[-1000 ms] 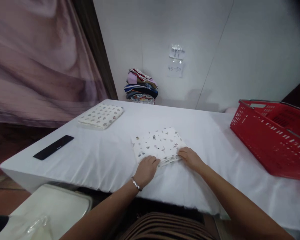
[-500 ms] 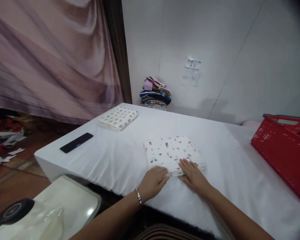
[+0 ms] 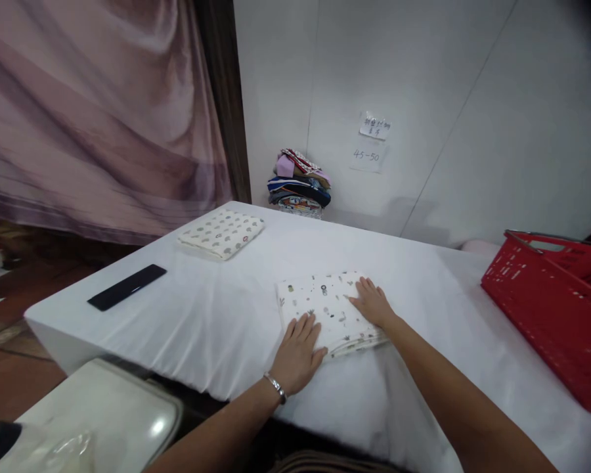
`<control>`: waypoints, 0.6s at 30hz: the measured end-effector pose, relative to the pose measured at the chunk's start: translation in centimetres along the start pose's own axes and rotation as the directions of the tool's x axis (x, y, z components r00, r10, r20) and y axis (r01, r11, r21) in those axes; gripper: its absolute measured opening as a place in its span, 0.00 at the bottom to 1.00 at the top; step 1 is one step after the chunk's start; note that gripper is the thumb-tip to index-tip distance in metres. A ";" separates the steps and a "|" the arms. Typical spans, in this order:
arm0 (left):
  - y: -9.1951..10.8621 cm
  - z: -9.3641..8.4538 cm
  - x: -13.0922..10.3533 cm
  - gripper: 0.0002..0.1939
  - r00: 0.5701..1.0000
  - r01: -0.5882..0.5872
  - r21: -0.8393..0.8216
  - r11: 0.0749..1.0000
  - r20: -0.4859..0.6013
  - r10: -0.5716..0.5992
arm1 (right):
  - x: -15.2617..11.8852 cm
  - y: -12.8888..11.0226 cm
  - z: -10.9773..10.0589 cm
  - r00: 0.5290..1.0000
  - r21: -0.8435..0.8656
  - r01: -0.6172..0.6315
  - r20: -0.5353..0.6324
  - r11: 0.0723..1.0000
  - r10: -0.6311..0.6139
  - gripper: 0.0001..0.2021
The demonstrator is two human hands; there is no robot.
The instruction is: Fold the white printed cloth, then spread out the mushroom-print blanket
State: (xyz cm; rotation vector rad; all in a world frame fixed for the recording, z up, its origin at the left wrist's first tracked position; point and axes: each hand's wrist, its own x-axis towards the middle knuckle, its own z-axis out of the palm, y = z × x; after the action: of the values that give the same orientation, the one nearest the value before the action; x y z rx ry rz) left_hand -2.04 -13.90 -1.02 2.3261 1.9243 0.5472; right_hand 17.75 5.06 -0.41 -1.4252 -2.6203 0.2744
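Observation:
A white cloth printed with small plants and shapes (image 3: 332,305) lies folded in a flat, layered rectangle on the white-covered table (image 3: 217,309). Flat on its near left part rests my left hand (image 3: 298,351), fingers spread and a silver bracelet at the wrist. My right hand (image 3: 373,303) lies on the cloth's far right part, its fingers stretched out and the thumb apart. Neither hand grips anything. Layered folded edges show along the cloth's near side.
Farther left sits another folded cloth with grey motifs (image 3: 221,233), near a flat black object (image 3: 127,287). A red plastic basket (image 3: 546,315) stands at the right. Folded fabrics (image 3: 300,184) are stacked by the wall. A cream-coloured surface (image 3: 113,414) is at lower left.
My right hand has moved from the cloth's near edge up to its far right side. My left hand has shifted from the near edge onto the top, fingers now spread.

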 end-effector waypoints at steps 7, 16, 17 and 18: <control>-0.7 -0.1 0.6 0.26 0.998 0.018 -0.083 0.996 0.059 -0.013 | 0.0 1.4 1.6 1.000 -0.071 0.013 -0.025 0.997 -0.015 0.30; -4.9 -1.2 4.6 0.28 0.946 0.321 -0.021 0.947 -0.039 -0.322 | 0.2 1.9 1.7 0.998 0.062 0.025 -0.056 0.998 -0.022 0.28; -5.2 -0.7 4.5 0.28 0.944 0.330 -0.015 0.944 -0.025 -0.330 | 0.3 1.9 1.6 0.999 0.106 0.013 -0.036 0.994 -0.009 0.28; -5.4 -0.2 4.4 0.28 0.944 0.331 -0.015 0.944 -0.013 -0.331 | 0.4 2.0 1.4 1.000 0.150 -0.003 -0.017 0.989 0.006 0.28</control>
State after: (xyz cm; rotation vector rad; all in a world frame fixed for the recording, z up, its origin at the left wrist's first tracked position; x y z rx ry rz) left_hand -6.56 -8.59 -1.33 1.9309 2.2442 0.5404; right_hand 18.91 6.34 -2.20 -1.3779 -2.5234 0.4472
